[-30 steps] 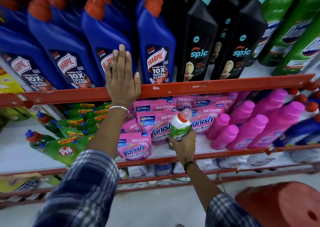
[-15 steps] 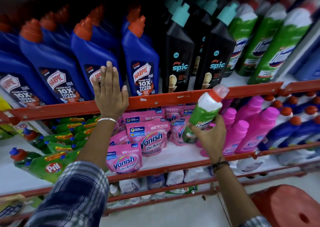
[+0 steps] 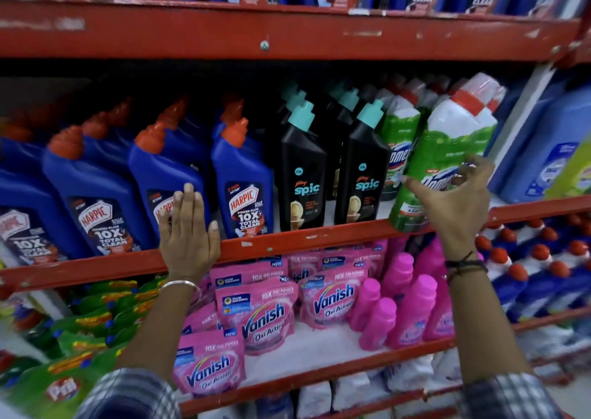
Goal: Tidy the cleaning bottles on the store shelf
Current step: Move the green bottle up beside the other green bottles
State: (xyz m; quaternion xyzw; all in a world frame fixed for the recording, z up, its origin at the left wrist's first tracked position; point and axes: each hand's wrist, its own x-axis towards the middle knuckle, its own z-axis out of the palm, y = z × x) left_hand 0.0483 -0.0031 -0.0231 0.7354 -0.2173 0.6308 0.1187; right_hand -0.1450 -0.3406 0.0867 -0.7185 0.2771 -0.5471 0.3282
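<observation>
My right hand (image 3: 454, 201) grips a green and white Domex bottle (image 3: 444, 150) with a red-banded cap. The bottle tilts slightly, its base at the front edge of the middle shelf (image 3: 287, 242), right of two black Spic bottles (image 3: 302, 169). More green Domex bottles (image 3: 401, 143) stand just behind and left of it. My left hand (image 3: 188, 227) lies flat with fingers spread on the red shelf rail, in front of a row of blue Harpic bottles (image 3: 243, 179).
Pink Vanish pouches (image 3: 265, 310) and pink bottles (image 3: 412, 313) fill the shelf below. Green Pril bottles (image 3: 60, 383) lie at lower left. Blue and white bottles (image 3: 540, 278) stand at lower right, light blue jugs (image 3: 550, 150) on the right. A red upper shelf rail (image 3: 287, 31) runs overhead.
My right hand has lifted the green bottle from in front of the pink shelf up to the middle shelf beside the other Domex bottles. The view has tilted upward. My left hand stays on the rail.
</observation>
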